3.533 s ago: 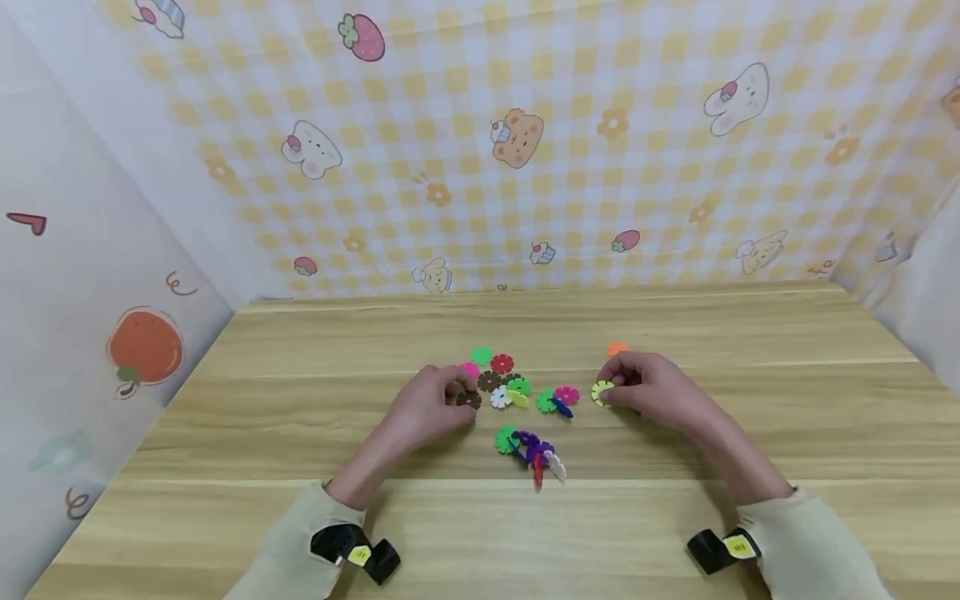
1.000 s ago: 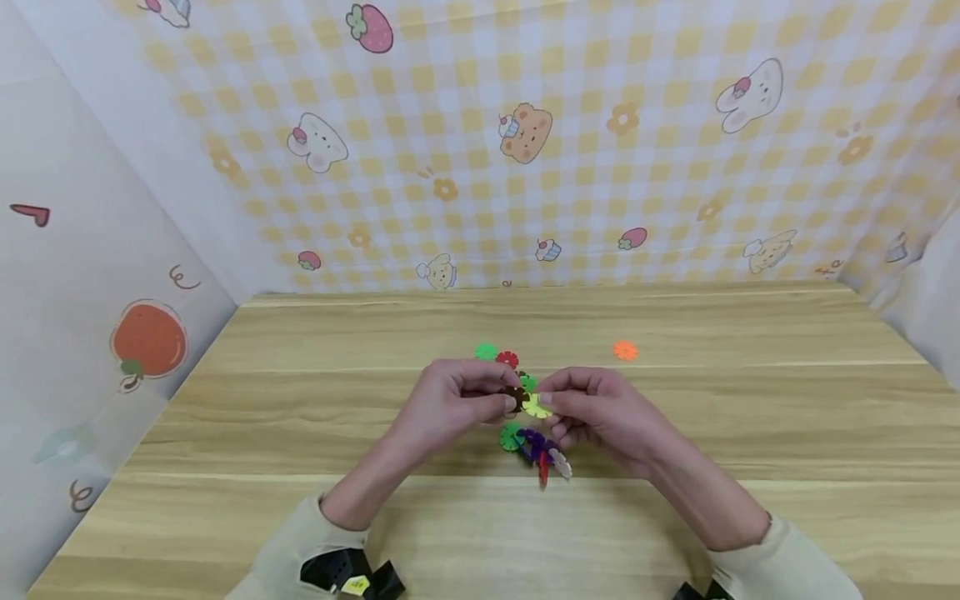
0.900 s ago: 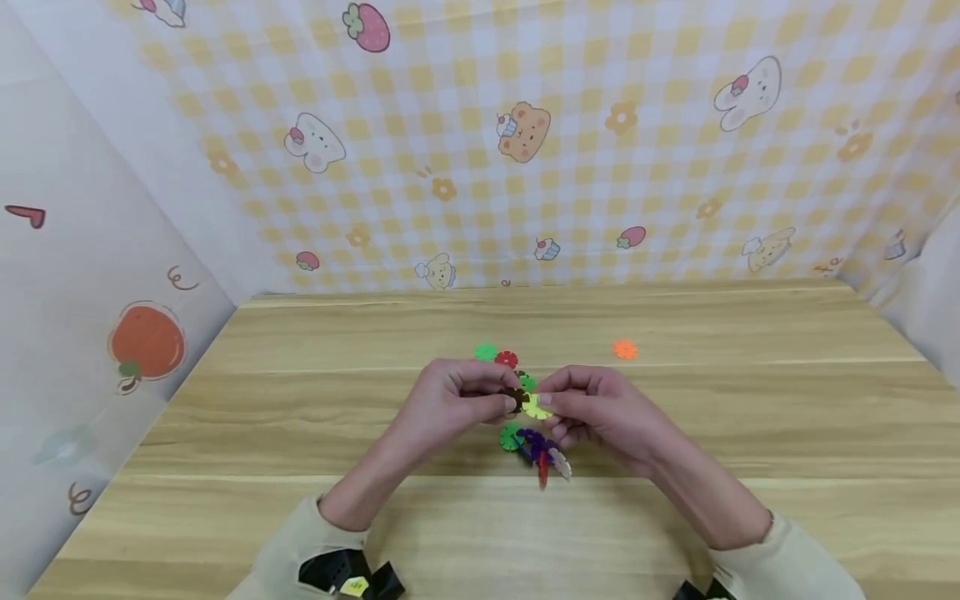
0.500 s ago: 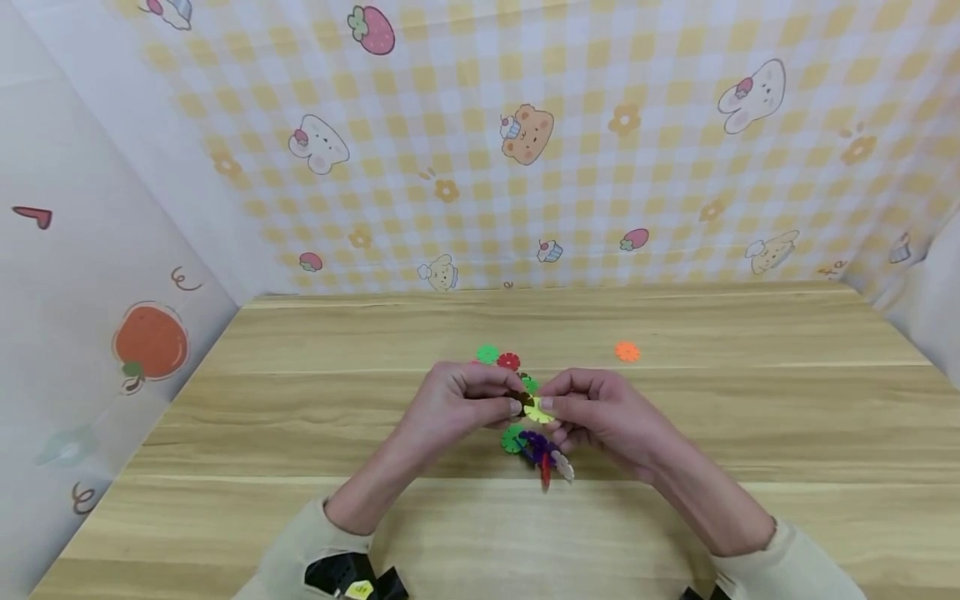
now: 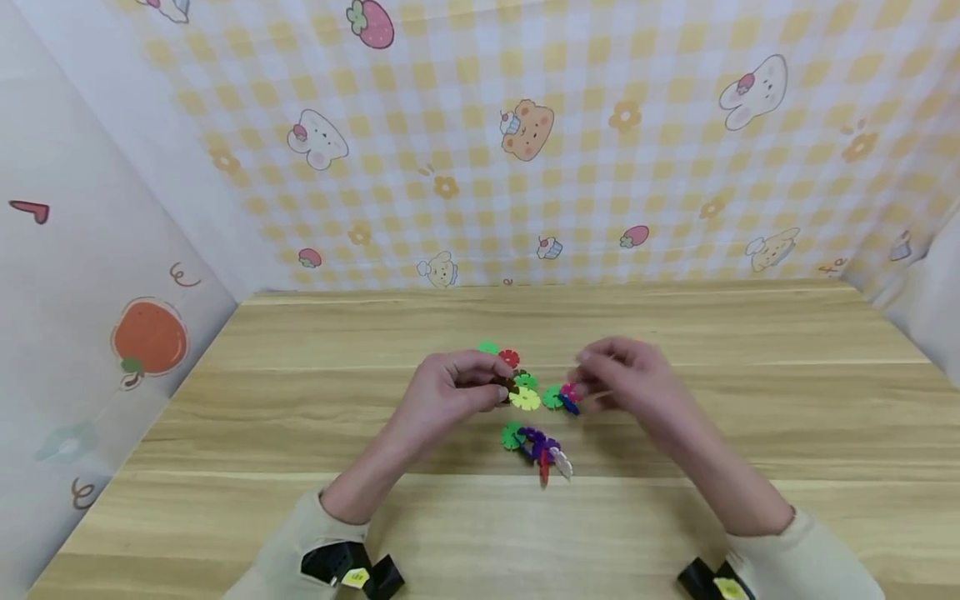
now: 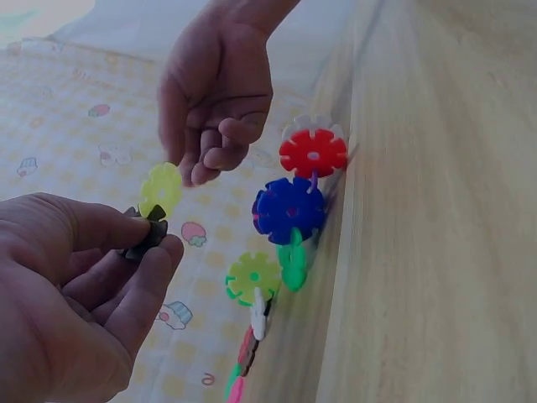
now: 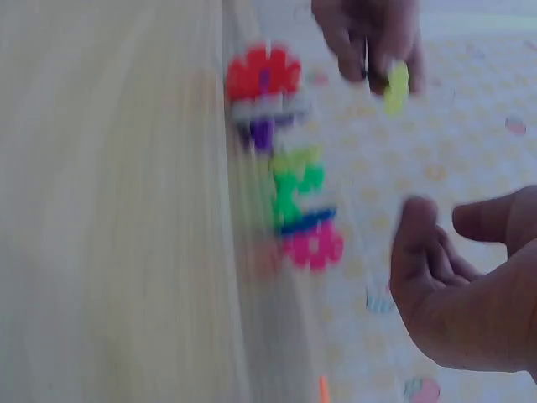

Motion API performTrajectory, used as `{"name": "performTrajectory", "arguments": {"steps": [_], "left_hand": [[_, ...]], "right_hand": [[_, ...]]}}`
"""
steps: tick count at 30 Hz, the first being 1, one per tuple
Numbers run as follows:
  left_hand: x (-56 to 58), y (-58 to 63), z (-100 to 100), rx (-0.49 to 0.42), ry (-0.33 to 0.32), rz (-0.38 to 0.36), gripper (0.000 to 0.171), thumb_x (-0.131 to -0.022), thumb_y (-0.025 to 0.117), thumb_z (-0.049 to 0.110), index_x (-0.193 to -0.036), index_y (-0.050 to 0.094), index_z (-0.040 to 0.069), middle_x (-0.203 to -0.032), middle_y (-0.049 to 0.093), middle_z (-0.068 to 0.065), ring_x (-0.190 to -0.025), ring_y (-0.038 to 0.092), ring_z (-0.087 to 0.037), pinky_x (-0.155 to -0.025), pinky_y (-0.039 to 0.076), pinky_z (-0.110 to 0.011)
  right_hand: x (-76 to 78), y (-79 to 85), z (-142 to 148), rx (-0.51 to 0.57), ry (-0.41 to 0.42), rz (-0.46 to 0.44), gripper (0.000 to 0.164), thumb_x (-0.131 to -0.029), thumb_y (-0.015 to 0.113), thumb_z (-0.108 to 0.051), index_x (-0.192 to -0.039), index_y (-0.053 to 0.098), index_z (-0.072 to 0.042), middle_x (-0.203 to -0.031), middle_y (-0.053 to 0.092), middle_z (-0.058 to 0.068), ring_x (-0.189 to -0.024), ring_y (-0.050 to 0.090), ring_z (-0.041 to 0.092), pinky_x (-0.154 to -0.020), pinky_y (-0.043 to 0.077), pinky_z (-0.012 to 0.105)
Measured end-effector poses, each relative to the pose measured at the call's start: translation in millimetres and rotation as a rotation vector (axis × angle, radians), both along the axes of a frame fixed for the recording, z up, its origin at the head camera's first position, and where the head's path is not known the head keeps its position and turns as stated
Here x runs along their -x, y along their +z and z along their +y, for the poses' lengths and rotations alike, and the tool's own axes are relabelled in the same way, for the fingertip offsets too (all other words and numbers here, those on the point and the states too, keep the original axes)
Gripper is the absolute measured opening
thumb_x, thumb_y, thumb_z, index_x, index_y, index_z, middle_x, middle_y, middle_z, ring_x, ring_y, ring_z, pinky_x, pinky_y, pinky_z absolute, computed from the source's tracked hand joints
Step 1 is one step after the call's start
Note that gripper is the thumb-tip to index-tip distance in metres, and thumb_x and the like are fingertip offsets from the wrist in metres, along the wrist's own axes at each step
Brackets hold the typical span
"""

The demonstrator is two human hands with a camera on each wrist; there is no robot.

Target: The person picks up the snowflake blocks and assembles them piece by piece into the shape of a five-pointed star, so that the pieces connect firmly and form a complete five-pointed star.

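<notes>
My left hand [image 5: 447, 390] pinches a dark brown snowflake building disc [image 6: 149, 238] between thumb and fingers. A yellow notched disc [image 6: 159, 190] is joined to its edge and sticks out past the fingertips, toward the right. To the right, my right hand [image 5: 633, 379] is raised with nothing between its fingers, which are loosely bent and spread from the thumb in the right wrist view. Close to those fingertips in the head view lies a joined group of green [image 5: 552, 397], pink and dark blue discs [image 5: 570, 405].
Nearer the person sits a joined cluster of purple [image 5: 537, 444], green, red and white discs on the wooden table [image 5: 480, 533]. Behind the left hand lie red [image 5: 509, 358] and green discs [image 5: 526, 381]. An orange disc [image 7: 324, 389] shows at the right wrist view's lower edge.
Both hands brought the brown and yellow discs together at the middle. Since then my right hand has let go of the yellow disc and moved right; my left hand still holds the joined pair.
</notes>
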State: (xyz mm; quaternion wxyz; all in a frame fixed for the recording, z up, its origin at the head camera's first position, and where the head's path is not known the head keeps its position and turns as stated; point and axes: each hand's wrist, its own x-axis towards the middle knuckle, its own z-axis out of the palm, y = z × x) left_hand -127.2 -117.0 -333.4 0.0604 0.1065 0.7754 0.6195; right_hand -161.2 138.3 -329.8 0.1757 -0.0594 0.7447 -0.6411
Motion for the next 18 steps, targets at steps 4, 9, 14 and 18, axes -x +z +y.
{"name": "performTrajectory", "arguments": {"steps": [4, 9, 14, 18], "left_hand": [[2.9, -2.1, -1.8, 0.056, 0.038, -0.011, 0.016, -0.092, 0.069, -0.001, -0.106, 0.075, 0.003, -0.104, 0.077, -0.009, -0.090, 0.072, -0.016, -0.080, 0.060, -0.029], [4.5, -4.1, -3.0, 0.065, 0.054, -0.029, 0.017, -0.092, 0.070, -0.001, -0.107, 0.076, 0.004, -0.104, 0.077, -0.009, -0.090, 0.071, -0.015, -0.079, 0.060, -0.029], [4.3, -3.2, -1.6, 0.068, 0.040, -0.023, 0.016, -0.092, 0.070, 0.000, -0.105, 0.076, 0.006, -0.103, 0.077, -0.008, -0.088, 0.070, -0.016, -0.079, 0.059, -0.029], [3.3, -3.6, 0.4, 0.075, 0.025, -0.035, 0.015, -0.092, 0.070, 0.000, -0.104, 0.076, 0.006, -0.102, 0.077, -0.007, -0.086, 0.070, -0.016, -0.078, 0.059, -0.029]], "right_hand": [[24.4, -16.5, 28.2, -0.056, -0.210, 0.066, 0.033, -0.105, 0.057, -0.021, -0.125, 0.054, 0.004, -0.099, 0.069, -0.002, -0.088, 0.066, 0.007, -0.073, 0.058, 0.024], [42.1, -39.4, 48.1, -0.035, -0.329, 0.019, 0.031, -0.102, 0.063, -0.015, -0.125, 0.049, 0.000, -0.098, 0.067, -0.002, -0.076, 0.067, 0.004, -0.064, 0.056, 0.020], [46.2, -46.0, 49.9, -0.051, -0.252, 0.067, 0.058, -0.102, 0.060, -0.010, -0.151, 0.033, 0.006, -0.144, 0.051, 0.023, -0.073, 0.065, 0.006, -0.065, 0.058, 0.021], [46.8, -48.1, 49.4, -0.238, -0.181, 0.176, 0.064, -0.098, 0.063, -0.008, -0.155, 0.036, 0.003, -0.154, 0.045, 0.026, -0.066, 0.065, 0.007, -0.060, 0.058, 0.023]]}}
